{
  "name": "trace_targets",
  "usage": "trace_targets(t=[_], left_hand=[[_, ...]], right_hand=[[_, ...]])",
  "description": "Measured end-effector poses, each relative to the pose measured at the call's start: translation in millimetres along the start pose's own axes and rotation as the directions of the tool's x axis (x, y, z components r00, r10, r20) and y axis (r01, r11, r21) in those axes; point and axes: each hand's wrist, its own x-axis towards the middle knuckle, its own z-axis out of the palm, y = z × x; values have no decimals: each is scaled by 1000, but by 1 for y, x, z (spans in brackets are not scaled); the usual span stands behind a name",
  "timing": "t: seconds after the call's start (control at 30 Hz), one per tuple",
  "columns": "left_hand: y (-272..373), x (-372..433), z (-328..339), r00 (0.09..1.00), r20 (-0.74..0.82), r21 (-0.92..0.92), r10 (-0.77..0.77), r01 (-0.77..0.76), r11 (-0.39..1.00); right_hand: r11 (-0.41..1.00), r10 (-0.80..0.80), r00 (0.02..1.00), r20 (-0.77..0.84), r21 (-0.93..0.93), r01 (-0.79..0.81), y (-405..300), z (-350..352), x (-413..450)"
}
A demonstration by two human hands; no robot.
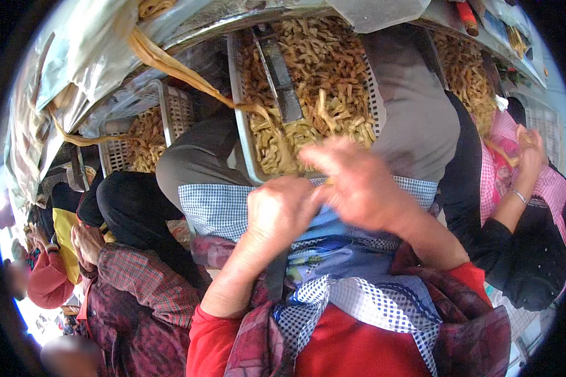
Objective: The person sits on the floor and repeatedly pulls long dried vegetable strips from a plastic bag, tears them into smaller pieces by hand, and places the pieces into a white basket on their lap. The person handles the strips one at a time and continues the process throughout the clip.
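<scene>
My left hand (pixel 283 207) is bent into a near fist above my lap, just in front of a plastic basket (pixel 245 141). Close against it on the right, my right hand (pixel 353 184) is blurred, its fingers stretched over the basket's near edge. A sliver of yellowish material shows between the hands, too small to name. Short pieces of a pale brown, pickled-looking vegetable (pixel 330 61) fill the basket. On them lies a flat metal bar or blade (pixel 285 80). One long yellow-brown strip (pixel 170 66) hangs from the table's edge into the basket, its lower end near my left hand.
Beyond the basket runs a table edge (pixel 203 28) with plastic sheeting (pixel 89 52). Similar baskets stand at left (pixel 167 113) and right (pixel 467 70). Co-workers sit close on both sides; one person's hand (pixel 530 146) is at right, another's (pixel 87 242) at left. A red-handled tool (pixel 467 19) lies at upper right.
</scene>
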Motion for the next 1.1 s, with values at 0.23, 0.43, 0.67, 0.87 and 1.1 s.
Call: trace_targets(t=[0.23,0.43,0.67,0.87,1.1], left_hand=[[52,3,-50,999,-21,-25,-47,46,999],[-3,19,-38,919,304,-476,249,-80,876],[14,-9,-10,883,368,-930,-291,342,-138],[0,-22,-26,965,22,-908,-263,130,399],[32,-20,-30,907,126,-949,-401,228,218]], right_hand=[[860,355,930,92,-423,-286,45,-54,0],[685,-416,881,224,715,142,-32,-43,3],[851,-524,831,-190,-171,497,-32,-1,38],[993,-23,1000,-9,116,24,-35,-4,31],[979,-197,893,-404,-41,198,-25,18,21]])
